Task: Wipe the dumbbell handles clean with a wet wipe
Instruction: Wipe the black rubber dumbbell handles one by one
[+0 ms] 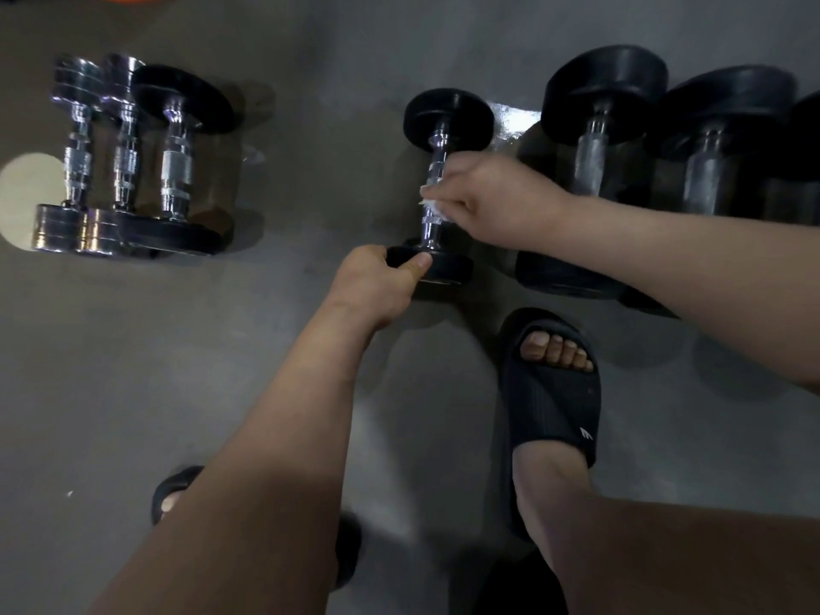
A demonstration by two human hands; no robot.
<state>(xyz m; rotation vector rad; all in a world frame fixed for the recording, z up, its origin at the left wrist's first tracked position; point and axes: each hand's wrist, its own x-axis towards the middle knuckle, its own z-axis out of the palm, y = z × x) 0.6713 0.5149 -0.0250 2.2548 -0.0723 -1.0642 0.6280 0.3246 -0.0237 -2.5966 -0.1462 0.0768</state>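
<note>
3 chrome-handled dumbbells lie side by side well to the left of the small black dumbbell, which lies on the grey floor. At that dumbbell's near end the left hand curls fingers and thumb round the weight head, while the right hand pinches a white wet wipe against its chrome handle. Just right of it lie larger black dumbbells, and a foot in a black slide sandal stands near its near end.
</note>
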